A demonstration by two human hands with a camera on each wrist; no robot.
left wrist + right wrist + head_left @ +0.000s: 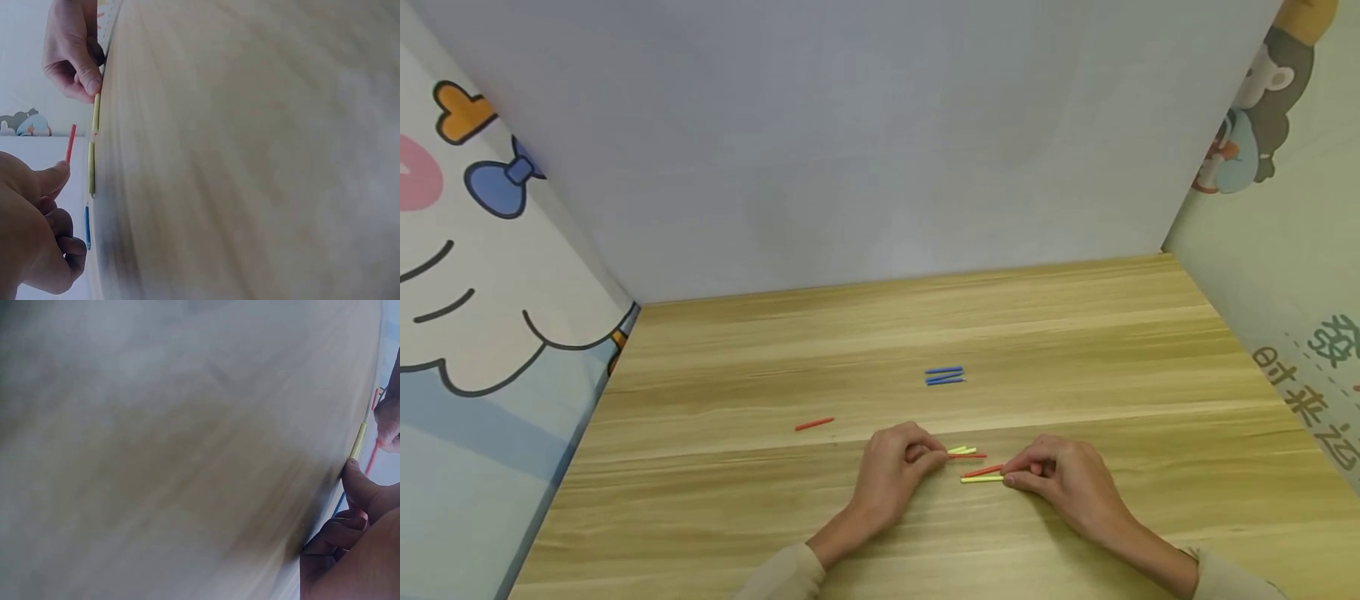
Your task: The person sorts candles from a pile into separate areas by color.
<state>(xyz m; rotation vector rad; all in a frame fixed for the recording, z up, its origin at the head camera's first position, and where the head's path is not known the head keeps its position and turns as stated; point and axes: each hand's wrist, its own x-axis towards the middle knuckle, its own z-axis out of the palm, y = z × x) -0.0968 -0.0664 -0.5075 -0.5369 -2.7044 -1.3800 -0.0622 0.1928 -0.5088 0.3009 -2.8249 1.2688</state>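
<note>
My left hand [891,471] pinches the end of a thin red stick [973,456] between thumb and finger. In the left wrist view this red stick [71,142] is tilted and raised off the table. Just behind it lie yellow sticks [966,451], partly hidden by the hand. My right hand [1071,483] holds the right end of another yellow stick [981,479], which lies along the table. A second red stick [983,471] sits right behind that one, its right end by the right index finger; whether the finger grips it, I cannot tell.
Several blue sticks [944,381] lie together farther back on the wooden table [700,500]. A lone red stick [815,423] lies left of the hands. A pale wall [880,150] stands along the back edge, with printed cloth panels [497,267] at both sides.
</note>
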